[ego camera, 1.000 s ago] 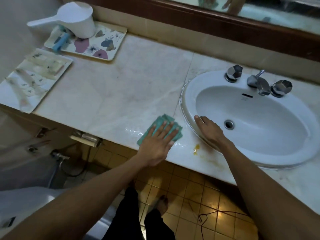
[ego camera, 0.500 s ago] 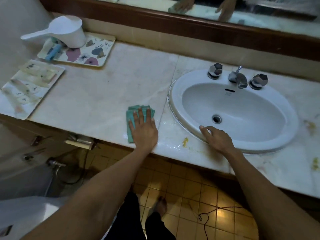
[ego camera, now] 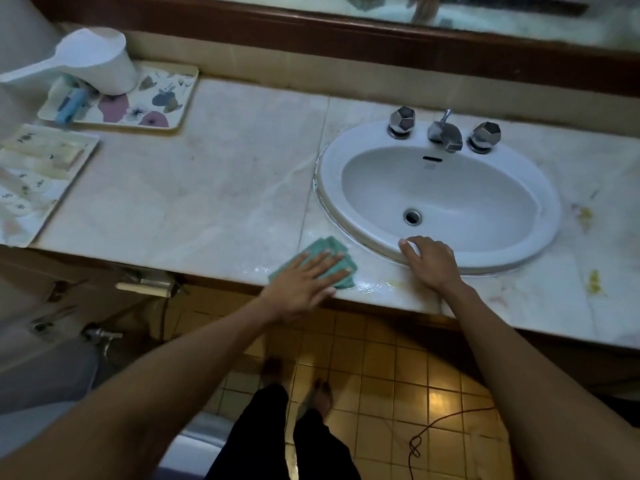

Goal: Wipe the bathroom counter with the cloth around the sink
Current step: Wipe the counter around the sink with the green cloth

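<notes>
A folded teal cloth lies on the pale marble counter near its front edge, just left of the white oval sink. My left hand presses flat on the cloth, fingers spread, covering most of it. My right hand rests on the sink's front rim, fingers curled over the edge, holding nothing else. A wet streak shines on the counter between the two hands. Yellow stains mark the counter right of the sink.
A floral tray with a white scoop and a blue item stands at the back left. A second tray lies at the left edge. Chrome taps sit behind the basin. Below are tiled floor and a cord.
My left hand slid the cloth left and then back right along the front edge toward the sink. My right hand shifted rightward along the sink's front rim.
</notes>
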`<act>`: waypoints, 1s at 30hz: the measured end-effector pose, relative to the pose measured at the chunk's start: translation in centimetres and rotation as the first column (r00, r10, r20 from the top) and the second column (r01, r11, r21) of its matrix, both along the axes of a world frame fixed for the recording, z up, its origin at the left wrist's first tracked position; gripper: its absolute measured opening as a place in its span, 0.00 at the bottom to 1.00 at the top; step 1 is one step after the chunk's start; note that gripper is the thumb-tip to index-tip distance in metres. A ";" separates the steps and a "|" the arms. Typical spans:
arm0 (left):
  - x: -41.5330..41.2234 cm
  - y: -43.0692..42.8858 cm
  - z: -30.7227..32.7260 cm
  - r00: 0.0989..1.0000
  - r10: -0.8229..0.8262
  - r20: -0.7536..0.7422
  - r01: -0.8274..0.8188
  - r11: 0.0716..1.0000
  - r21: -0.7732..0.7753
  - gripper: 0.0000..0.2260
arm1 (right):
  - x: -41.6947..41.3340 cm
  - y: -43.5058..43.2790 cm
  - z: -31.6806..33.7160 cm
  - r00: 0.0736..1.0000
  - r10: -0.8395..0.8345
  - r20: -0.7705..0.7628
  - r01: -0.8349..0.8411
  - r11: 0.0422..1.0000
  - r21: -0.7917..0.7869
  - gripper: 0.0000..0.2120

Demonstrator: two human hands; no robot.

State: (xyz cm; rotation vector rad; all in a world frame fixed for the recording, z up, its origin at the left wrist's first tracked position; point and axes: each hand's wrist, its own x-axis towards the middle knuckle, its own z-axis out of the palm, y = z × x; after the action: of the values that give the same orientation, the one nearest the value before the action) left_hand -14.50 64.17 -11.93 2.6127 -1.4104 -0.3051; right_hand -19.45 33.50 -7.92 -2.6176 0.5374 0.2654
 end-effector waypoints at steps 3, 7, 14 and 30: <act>3.2 5.5 0.5 0.983 0.181 -0.008 -0.181 0.983 0.015 0.24 | 0.1 0.5 0.0 0.999 -0.043 0.018 0.043 0.999 -0.002 0.21; 2.9 5.2 0.5 0.883 0.469 0.015 -0.469 0.883 -0.010 0.24 | 0.1 0.9 -0.3 0.997 -0.066 0.040 0.067 0.997 -0.031 0.21; 0.2 -3.7 0.6 0.562 0.821 -0.104 -0.827 0.557 -0.073 0.25 | -0.4 0.1 0.5 1.000 0.019 0.005 -0.019 1.000 -0.010 0.22; -17.9 -28.2 1.2 0.716 0.637 -0.286 -0.682 0.726 -0.091 0.28 | -7.2 -13.1 3.0 0.978 0.205 0.028 -0.200 0.972 -0.125 0.18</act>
State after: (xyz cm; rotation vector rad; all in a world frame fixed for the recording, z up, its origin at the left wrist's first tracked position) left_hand -32.37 35.99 -10.73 2.5980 -0.3337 -0.3385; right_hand -26.66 20.42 -4.93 -2.7932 0.2795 0.2492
